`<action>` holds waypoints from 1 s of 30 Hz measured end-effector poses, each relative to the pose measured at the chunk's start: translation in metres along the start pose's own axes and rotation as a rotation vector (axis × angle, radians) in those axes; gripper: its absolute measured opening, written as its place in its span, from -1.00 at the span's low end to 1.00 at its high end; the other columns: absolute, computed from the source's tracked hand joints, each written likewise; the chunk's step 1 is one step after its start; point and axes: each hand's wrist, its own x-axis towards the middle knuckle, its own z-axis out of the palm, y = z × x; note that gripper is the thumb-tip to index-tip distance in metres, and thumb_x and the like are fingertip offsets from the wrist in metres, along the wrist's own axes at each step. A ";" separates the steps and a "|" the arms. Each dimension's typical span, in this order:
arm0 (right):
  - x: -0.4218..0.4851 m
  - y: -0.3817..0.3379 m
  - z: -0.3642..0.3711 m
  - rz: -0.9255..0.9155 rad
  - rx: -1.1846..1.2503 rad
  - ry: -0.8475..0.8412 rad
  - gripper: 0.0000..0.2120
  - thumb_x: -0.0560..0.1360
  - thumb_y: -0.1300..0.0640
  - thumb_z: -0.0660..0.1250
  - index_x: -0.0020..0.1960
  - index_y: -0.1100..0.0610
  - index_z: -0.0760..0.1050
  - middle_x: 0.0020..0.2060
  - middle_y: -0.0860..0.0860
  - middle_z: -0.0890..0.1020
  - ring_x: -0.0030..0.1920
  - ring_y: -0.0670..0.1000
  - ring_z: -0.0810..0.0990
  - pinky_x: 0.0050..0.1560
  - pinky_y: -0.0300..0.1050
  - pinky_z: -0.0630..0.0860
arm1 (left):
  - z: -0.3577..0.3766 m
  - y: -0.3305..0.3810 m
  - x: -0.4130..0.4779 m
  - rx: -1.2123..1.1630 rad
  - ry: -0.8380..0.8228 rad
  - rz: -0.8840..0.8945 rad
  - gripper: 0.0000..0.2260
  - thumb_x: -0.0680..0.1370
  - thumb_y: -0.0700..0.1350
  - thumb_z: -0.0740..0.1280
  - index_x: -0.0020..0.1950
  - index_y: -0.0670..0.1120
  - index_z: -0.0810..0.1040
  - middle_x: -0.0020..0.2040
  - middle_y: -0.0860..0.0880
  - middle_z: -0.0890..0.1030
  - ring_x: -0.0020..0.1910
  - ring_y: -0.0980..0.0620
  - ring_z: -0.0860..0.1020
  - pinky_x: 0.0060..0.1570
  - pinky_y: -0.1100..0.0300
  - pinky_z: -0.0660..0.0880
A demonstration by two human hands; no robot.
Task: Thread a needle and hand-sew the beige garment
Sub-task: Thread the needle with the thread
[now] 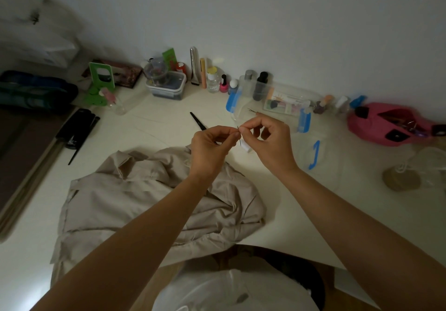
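Above the beige garment's [149, 199] far edge, left hand [212, 149] pinched the needle [238, 129] between thumb and forefinger, long axis near upright, upper end pointing away from the garment. Right hand's [270, 139] thumb and forefinger were closed at that upper end; what they held could not be told

The needle [238, 129] is just a tiny dark sliver between the fingertips [244, 131]; its thread is too thin to see. The left hand [211, 146] hides the near end of the black scissors [198, 122]. The right hand [268, 137] covers most of a small white thing [245, 146].
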 end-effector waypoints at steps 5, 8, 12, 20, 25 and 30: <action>0.001 0.001 0.001 0.001 0.007 0.004 -0.96 0.43 0.16 0.43 -0.20 0.11 0.63 -0.31 -0.12 0.63 -0.30 -0.06 0.52 -0.26 -0.25 0.38 | 0.000 -0.001 0.001 -0.013 0.007 -0.009 -0.94 0.49 -0.19 0.44 -0.12 -0.03 0.68 -0.24 0.04 0.69 -0.26 0.09 0.60 -0.29 0.31 0.51; 0.001 0.002 0.001 -0.008 0.006 0.005 -0.93 0.43 0.14 0.43 -0.19 0.13 0.64 -0.31 -0.10 0.63 -0.30 -0.06 0.52 -0.26 -0.26 0.38 | 0.000 -0.002 0.001 -0.016 0.005 0.003 -0.94 0.49 -0.18 0.44 -0.11 -0.03 0.68 -0.25 0.05 0.69 -0.27 0.12 0.60 -0.28 0.30 0.51; 0.000 0.002 0.001 -0.018 0.009 0.001 -0.92 0.43 0.13 0.42 -0.18 0.14 0.64 -0.30 -0.09 0.64 -0.30 -0.06 0.52 -0.27 -0.24 0.38 | 0.000 -0.002 0.002 -0.024 0.005 0.004 -0.93 0.50 -0.19 0.44 -0.12 -0.02 0.68 -0.26 0.05 0.69 -0.28 0.12 0.59 -0.29 0.29 0.51; 0.000 0.001 0.002 -0.025 0.014 0.005 -0.93 0.43 0.11 0.42 -0.19 0.10 0.63 -0.31 -0.14 0.62 -0.30 -0.06 0.52 -0.27 -0.23 0.38 | 0.000 -0.001 0.001 -0.024 0.007 -0.001 -0.93 0.50 -0.19 0.44 -0.12 -0.02 0.68 -0.26 0.07 0.69 -0.28 0.13 0.59 -0.30 0.31 0.50; 0.001 0.001 0.001 -0.027 0.012 0.007 -0.91 0.43 0.12 0.42 -0.19 0.14 0.63 -0.31 -0.10 0.64 -0.30 -0.05 0.52 -0.27 -0.24 0.38 | 0.000 0.000 0.001 -0.024 0.005 0.000 -0.91 0.50 -0.19 0.44 -0.14 0.00 0.67 -0.28 0.10 0.68 -0.29 0.16 0.58 -0.31 0.32 0.50; 0.000 0.001 0.001 -0.023 0.006 -0.004 -0.94 0.44 0.14 0.42 -0.18 0.12 0.64 -0.30 -0.13 0.64 -0.29 -0.05 0.53 -0.26 -0.24 0.38 | 0.000 0.000 0.000 -0.014 0.007 -0.003 -0.93 0.50 -0.18 0.43 -0.12 -0.01 0.68 -0.26 0.06 0.69 -0.28 0.14 0.59 -0.30 0.31 0.51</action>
